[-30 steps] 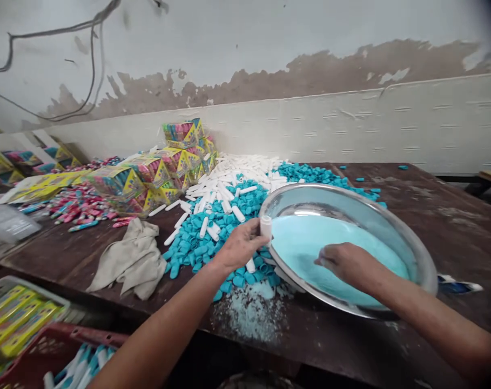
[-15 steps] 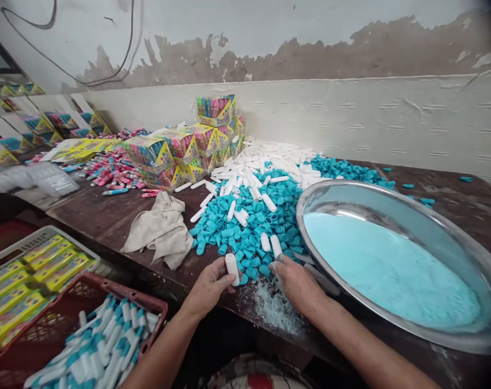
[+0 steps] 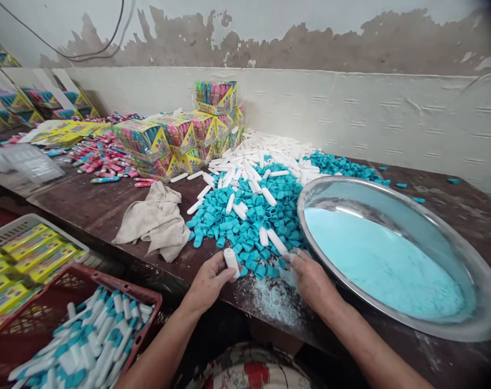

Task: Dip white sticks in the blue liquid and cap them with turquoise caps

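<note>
My left hand is closed around a small white plastic tube, held nearly upright with its open end up at the table's front edge. To the right, my right hand has its fingers curled by the rim of the metal basin. Something pale and see-through shows at those fingertips, too blurred to name. A white tube lies just beyond them on the heap of teal caps. Light blue powder partly fills the basin, and some spilled powder lies between my hands.
A crumpled cloth lies left of the caps. Behind are many white tubes and stacked display boxes. At lower left, a red crate holds capped tubes, beside a pale crate of yellow boxes.
My right hand has moved right, away from the white tube on the caps and closer to the basin. My left hand keeps its tube in nearly the same place. The view has shifted slightly.
</note>
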Available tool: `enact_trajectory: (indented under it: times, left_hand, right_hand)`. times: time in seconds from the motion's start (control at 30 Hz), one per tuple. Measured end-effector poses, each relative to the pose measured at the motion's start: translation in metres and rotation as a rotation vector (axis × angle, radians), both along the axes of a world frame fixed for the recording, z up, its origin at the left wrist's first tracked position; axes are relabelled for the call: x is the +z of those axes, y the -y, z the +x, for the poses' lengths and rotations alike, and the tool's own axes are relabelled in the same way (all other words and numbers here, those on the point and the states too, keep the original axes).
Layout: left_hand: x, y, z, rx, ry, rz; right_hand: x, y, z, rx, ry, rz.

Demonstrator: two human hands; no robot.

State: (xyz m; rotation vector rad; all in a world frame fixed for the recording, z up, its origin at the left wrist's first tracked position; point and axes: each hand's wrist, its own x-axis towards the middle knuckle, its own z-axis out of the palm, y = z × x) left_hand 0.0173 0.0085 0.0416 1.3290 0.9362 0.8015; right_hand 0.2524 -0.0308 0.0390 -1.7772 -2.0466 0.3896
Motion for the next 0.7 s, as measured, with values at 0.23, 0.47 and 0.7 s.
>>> enact_trajectory:
  times: [0.23, 0.47, 0.7]
  left_hand:
    - [0.0, 0.007, -0.001, -0.03, 0.029, -0.035]
    - [-0.003, 0.012, 0.0, -0.039, 0.013, -0.02]
    - [-0.002, 0.014, 0.002, -0.139, -0.026, 0.009]
  right_hand:
    - [0.006, 0.006, -0.015, -0.049, 0.249, -0.139]
    - [0.006, 0.001, -0.032, 0.0, 0.313, -0.121]
    - [-0.004, 0.004, -0.023, 0.032, -0.138, -0.095]
